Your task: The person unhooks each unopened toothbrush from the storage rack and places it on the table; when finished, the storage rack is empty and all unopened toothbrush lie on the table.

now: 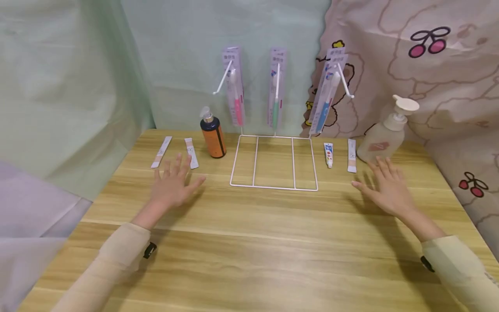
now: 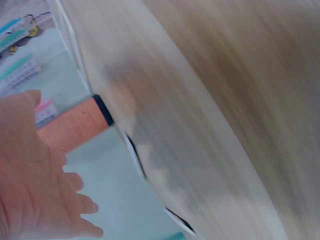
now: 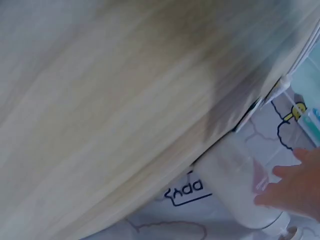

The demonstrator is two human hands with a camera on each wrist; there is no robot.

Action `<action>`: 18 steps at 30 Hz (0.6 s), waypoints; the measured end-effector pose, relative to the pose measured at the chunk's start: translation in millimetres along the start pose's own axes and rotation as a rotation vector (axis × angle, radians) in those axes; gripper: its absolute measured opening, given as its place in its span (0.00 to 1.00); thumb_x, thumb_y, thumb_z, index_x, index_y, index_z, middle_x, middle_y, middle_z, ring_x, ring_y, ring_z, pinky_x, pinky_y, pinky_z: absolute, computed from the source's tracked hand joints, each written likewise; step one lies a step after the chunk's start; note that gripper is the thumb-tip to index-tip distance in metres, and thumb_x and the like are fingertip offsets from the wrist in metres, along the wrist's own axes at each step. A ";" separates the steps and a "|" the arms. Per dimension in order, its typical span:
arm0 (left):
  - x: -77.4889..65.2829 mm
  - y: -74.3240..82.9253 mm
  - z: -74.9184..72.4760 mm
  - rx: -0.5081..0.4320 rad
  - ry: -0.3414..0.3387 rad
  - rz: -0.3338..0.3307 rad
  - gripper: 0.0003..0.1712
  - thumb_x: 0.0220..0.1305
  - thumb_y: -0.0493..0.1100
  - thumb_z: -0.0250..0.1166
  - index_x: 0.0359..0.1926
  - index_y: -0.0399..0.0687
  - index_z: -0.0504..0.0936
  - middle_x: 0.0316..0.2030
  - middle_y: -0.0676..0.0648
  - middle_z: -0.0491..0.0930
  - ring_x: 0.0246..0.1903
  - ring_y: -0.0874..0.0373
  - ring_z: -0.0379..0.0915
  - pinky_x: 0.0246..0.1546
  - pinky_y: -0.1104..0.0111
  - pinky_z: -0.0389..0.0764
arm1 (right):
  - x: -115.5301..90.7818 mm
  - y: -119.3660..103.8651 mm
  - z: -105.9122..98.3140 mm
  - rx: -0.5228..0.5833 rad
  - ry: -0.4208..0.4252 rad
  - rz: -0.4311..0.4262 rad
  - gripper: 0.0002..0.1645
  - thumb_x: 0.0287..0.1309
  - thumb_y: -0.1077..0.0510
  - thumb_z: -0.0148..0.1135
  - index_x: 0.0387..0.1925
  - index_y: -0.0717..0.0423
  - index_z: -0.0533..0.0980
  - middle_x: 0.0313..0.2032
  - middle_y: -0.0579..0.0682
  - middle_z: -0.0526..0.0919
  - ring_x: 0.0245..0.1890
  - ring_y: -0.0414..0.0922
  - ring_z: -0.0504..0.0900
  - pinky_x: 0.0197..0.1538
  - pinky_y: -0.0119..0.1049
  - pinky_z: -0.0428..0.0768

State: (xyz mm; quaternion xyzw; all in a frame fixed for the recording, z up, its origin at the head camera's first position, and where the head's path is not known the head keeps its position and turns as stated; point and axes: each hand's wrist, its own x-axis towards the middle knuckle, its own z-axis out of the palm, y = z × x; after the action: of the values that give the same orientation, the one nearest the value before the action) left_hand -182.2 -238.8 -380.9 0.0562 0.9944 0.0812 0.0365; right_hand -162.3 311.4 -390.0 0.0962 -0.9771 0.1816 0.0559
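My left hand (image 1: 171,184), fingers spread and holding nothing, is over the left of the table, just in front of two slim paper sachets (image 1: 161,152) (image 1: 191,153). A dark pump bottle with an orange label (image 1: 214,138) stands upright beyond its thumb, and its orange side (image 2: 75,124) shows past the palm in the left wrist view. On the other side my right hand (image 1: 390,190) is spread too, with nothing in it. Its fingertips overlap the base of a whitish pump bottle (image 1: 382,141) in the head view. A third sachet (image 1: 352,156) and a small toothpaste tube (image 1: 329,155) lie left of it.
Between the hands stands a white wire rack (image 1: 273,187) with a flat base. Packaged toothbrushes hang on its hooks: pink (image 1: 237,108) at left, green (image 1: 275,112) in the middle, blue (image 1: 322,115) at right. Behind the wooden table (image 1: 249,251) hang a pale green cloth (image 1: 179,52) and a patterned cloth (image 1: 448,121).
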 end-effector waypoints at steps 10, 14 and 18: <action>2.7 41.9 7.6 -0.067 -0.154 0.233 0.43 0.69 0.61 0.45 0.73 0.45 0.40 0.73 0.39 0.36 0.69 0.34 0.33 0.66 0.41 0.33 | 15.2 -33.2 9.8 0.185 0.214 -0.120 0.37 0.57 0.52 0.63 0.63 0.64 0.63 0.63 0.68 0.63 0.62 0.67 0.60 0.62 0.64 0.58; 14.0 59.9 9.6 -0.046 -0.228 0.262 0.42 0.69 0.61 0.47 0.72 0.39 0.46 0.72 0.39 0.40 0.70 0.35 0.34 0.67 0.41 0.35 | 27.8 -52.7 6.6 0.240 0.213 -0.117 0.34 0.60 0.53 0.60 0.64 0.63 0.62 0.63 0.67 0.64 0.63 0.66 0.60 0.62 0.63 0.58; 23.5 74.5 6.2 -0.039 -0.356 0.280 0.42 0.69 0.62 0.45 0.72 0.39 0.47 0.72 0.40 0.39 0.70 0.35 0.32 0.66 0.40 0.33 | 40.2 -69.9 7.0 0.313 0.190 -0.104 0.33 0.61 0.53 0.58 0.65 0.61 0.62 0.63 0.64 0.64 0.64 0.63 0.59 0.64 0.62 0.57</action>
State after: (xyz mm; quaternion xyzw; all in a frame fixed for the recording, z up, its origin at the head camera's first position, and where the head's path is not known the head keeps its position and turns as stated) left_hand -197.1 -162.0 -376.2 0.2062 0.9531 0.0935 0.2007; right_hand -187.4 238.1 -366.7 0.1367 -0.9209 0.3364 0.1415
